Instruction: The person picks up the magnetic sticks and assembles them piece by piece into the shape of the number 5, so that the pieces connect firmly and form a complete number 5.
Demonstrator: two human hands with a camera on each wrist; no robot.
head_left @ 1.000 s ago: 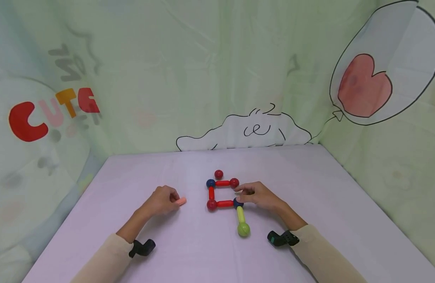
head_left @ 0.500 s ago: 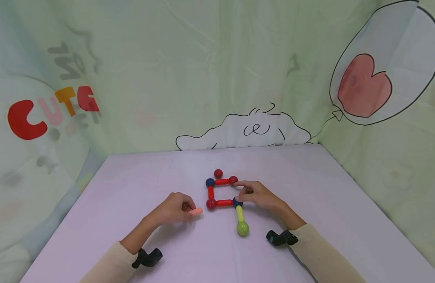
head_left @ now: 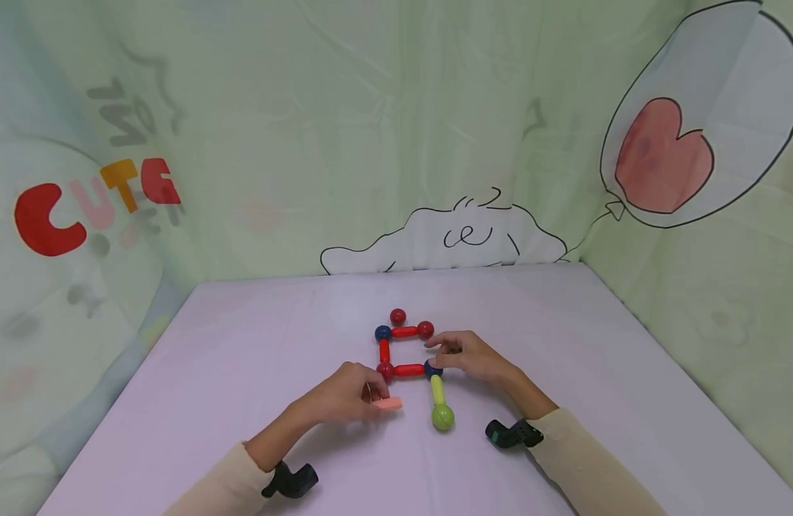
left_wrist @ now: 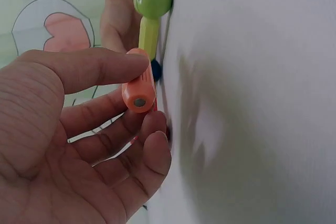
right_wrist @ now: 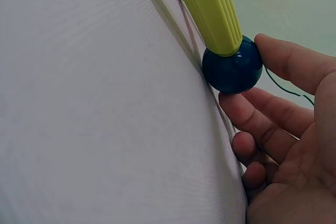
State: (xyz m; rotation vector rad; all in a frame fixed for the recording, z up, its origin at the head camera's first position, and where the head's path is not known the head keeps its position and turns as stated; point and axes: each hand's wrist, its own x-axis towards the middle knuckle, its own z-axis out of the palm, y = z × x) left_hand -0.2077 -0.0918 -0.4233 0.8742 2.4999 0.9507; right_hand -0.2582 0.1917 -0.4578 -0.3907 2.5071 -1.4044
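My left hand [head_left: 346, 394] pinches a salmon-coloured magnetic rod [head_left: 388, 403] between thumb and fingers, just above the table. The rod's metal end [left_wrist: 139, 102] faces the left wrist camera. My right hand [head_left: 472, 356] holds the blue ball [right_wrist: 232, 69] with its thumb on one side and fingertips below. From that ball a yellow-green rod [head_left: 438, 390] runs toward me to a green ball [head_left: 442, 417]. Red rods [head_left: 409, 370] join it to a red ball [head_left: 385, 370], another blue ball [head_left: 383, 332] and a far red ball [head_left: 425, 330], forming a three-sided frame.
A loose red ball [head_left: 398, 316] lies just behind the frame. The pale table [head_left: 538, 308] ends at a printed cloth backdrop [head_left: 274, 143]. Black wrist cameras [head_left: 290, 480] are strapped to both forearms.
My left hand has carried the salmon rod rightward and nearer to me, to the front of the frame. The right hand stays at the blue ball, with only slight finger movement.
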